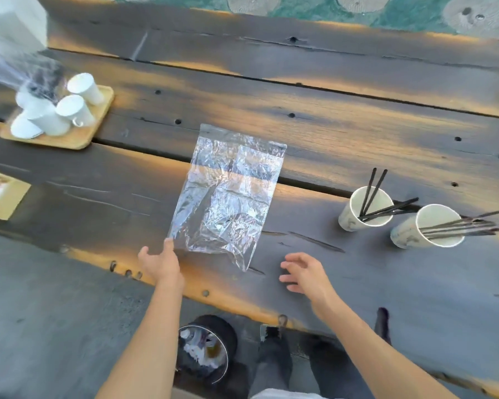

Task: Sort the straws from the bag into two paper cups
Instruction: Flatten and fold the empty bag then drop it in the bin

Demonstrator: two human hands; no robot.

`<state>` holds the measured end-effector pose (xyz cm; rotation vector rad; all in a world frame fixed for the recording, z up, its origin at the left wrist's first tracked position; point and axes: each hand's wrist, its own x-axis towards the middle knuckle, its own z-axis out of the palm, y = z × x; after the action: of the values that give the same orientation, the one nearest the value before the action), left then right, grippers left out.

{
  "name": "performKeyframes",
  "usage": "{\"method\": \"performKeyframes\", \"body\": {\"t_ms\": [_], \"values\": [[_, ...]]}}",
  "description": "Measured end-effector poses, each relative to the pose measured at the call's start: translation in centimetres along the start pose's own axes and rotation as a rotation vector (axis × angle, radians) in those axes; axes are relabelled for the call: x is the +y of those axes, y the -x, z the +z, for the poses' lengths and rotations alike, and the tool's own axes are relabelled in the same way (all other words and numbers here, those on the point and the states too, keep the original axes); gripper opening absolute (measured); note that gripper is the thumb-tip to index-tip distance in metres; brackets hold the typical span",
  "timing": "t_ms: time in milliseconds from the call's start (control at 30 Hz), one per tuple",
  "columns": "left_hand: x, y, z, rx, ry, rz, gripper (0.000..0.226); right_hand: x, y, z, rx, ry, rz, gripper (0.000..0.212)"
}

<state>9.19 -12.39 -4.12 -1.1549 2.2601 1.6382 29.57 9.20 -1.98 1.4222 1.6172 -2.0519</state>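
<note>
A clear, crinkled plastic bag (228, 194) lies flat in the middle of the dark wooden table (343, 133); no straws show inside it. My left hand (160, 260) is spread open with a fingertip at the bag's near left corner. My right hand (304, 272) hovers open just right of the bag's near end, holding nothing. At the right stand two paper cups. The left cup (365, 208) and the right cup (428, 226) each hold several black straws (372, 191) (461, 226).
A wooden tray (98, 116) with several white cups sits at the far left, under a blurred plastic wrap (15, 67). A cardboard box (3, 194) is at the left edge. Below the table's near edge stands a round bin (208, 349) beside my legs.
</note>
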Motion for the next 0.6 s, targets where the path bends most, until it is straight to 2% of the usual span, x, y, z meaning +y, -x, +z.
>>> {"method": "performKeyframes", "body": {"t_ms": [100, 300, 400, 500, 600], "values": [[-0.4, -2.3, -0.5, -0.069, 0.167, -0.166, 0.064, -0.2, -0.8, 0.3, -0.015, -0.041, 0.080, 0.019], [-1.0, -3.1, -0.8, -0.208, 0.114, -0.200, 0.030, 0.3, -2.1, 0.6, 0.009, -0.047, 0.160, 0.021], [-1.6, -2.7, -0.6, -0.232, 0.089, -0.177, 0.025, 0.6, -2.2, 0.9, 0.023, -0.043, 0.168, 0.023], [-1.4, -2.9, -0.4, -0.229, -0.066, -0.066, 0.023, 0.9, -2.0, 0.8, 0.036, -0.041, 0.174, 0.022], [-0.7, -2.7, 0.4, -0.330, -0.311, 0.011, 0.023, 1.1, -1.9, 0.6, 0.053, -0.031, 0.174, 0.021]]}}
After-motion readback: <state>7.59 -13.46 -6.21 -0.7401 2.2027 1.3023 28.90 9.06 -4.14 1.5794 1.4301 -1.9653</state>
